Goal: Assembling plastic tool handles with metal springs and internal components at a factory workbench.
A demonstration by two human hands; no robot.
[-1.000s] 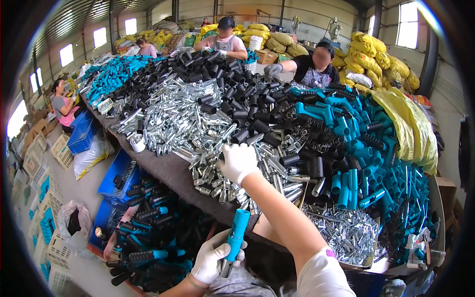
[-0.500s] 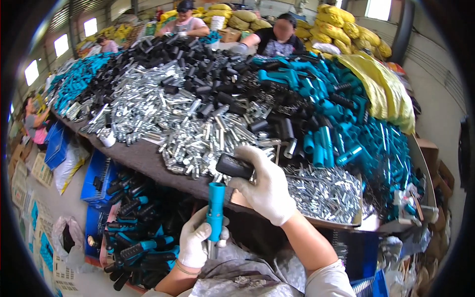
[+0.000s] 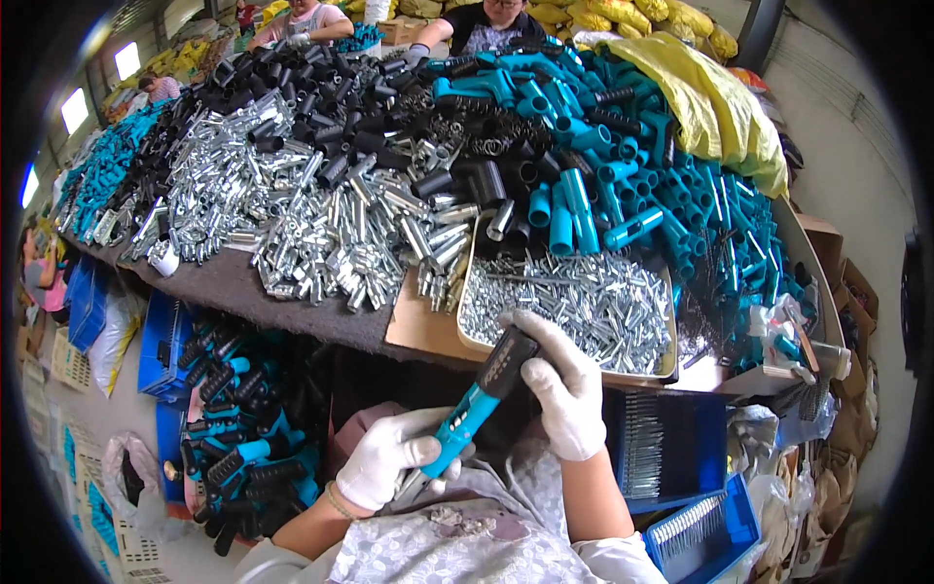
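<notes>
In front of my apron my left hand (image 3: pixel 384 459), in a white glove, is closed round a teal plastic tube (image 3: pixel 465 426) with a metal part showing at its lower end. My gloved right hand (image 3: pixel 567 401) grips a black ribbed sleeve (image 3: pixel 508 360), its fingers over the far end and the thumb alongside. Sleeve and tube now meet end to end in one slanting line, tilted up to the right. Whether the sleeve is fully pushed over the tube, I cannot tell. Just beyond my right hand lies a tray (image 3: pixel 470 336) of small metal pins and screws.
The table carries heaps of silver metal tubes (image 3: pixel 326 238), black sleeves (image 3: pixel 355 107) and teal tubes (image 3: pixel 671 209). Teal-and-black handles (image 3: pixel 238 457) fill a space below left. Blue bins (image 3: pixel 715 545) stand low on the right. A co-worker (image 3: pixel 486 29) reaches in from the far side.
My right hand has brought the black sleeve down onto the teal tube's upper end. The tube has gone from upright to slanted. My view has shifted, so the table sits differently in it.
</notes>
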